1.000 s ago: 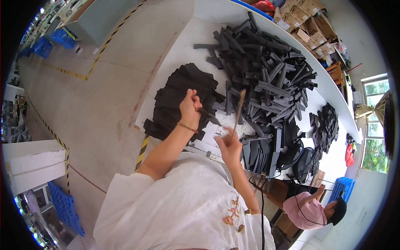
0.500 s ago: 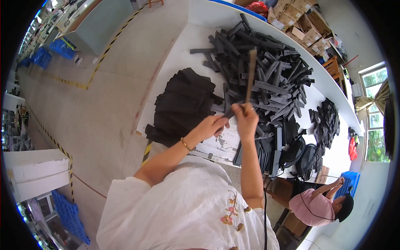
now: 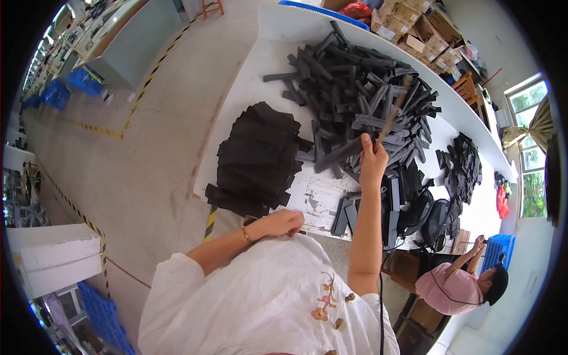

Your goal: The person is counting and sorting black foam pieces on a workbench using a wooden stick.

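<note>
My right hand (image 3: 374, 163) is raised over the table, closed around a thin wooden stick (image 3: 395, 109) that points up and away. A flattened black fabric tube (image 3: 340, 155) extends leftward from the same hand's fingers. Close to the front of my white shirt, my left hand (image 3: 283, 223) has its fingers curled; anything inside them is hidden. Beyond the right hand lies a large loose heap of dark fabric tubes (image 3: 349, 77). To the left sits a layered stack of flat black fabric pieces (image 3: 257, 154).
The white table (image 3: 239, 83) has a raised back edge. Black bags (image 3: 435, 222) and another dark fabric pile (image 3: 461, 160) occupy its right part. A person in pink (image 3: 452, 287) works at the right beside a blue crate (image 3: 497, 251). Cardboard boxes (image 3: 423, 35) stand behind.
My hands have parted: the left has drawn back to my shirt, while the right has moved right with the stick and fabric tube. The stick now leans farther right.
</note>
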The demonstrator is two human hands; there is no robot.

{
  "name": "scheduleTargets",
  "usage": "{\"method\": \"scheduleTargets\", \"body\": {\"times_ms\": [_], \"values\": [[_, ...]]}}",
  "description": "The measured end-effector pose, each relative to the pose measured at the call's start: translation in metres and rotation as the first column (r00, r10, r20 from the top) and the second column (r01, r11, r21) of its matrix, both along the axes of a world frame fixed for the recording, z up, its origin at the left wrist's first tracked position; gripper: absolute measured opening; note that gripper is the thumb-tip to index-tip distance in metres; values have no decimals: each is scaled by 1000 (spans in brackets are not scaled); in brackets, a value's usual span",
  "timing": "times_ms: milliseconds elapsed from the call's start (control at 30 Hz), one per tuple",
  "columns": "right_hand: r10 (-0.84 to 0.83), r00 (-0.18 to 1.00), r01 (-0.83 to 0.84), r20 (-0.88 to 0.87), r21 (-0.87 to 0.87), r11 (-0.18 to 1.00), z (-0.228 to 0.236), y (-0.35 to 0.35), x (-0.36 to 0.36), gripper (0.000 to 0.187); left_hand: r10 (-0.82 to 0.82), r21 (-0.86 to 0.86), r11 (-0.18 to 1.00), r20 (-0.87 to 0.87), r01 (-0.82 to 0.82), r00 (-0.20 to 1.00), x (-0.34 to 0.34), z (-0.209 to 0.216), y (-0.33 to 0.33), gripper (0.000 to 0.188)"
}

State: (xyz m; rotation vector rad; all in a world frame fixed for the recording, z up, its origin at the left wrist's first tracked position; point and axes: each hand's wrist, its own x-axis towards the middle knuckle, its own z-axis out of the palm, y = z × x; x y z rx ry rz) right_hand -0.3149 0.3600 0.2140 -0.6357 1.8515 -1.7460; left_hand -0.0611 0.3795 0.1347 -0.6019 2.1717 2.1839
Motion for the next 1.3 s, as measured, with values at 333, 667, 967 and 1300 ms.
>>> {"method": "scheduleTargets", "body": {"times_ms": [333,667,967,1300], "values": [[399,916,-401,39,28,916,-14,32,56,29,609,279,793,-312,-542,729,-59,40,-69,21],[376,904,-388,202,21,921,-40,39,50,10,781,590,547,-104,-594,616,-60,10,-56,19],[-17,815,227,-579,293,929,-4,41,-86,37,640,-710,266,-376,-652,670,-1,-31,-130,20],[493,502,-143,-711,494,858,-67,78,18,14,426,-722,551,-188,-419,885,9,-49,-194,10]]}}
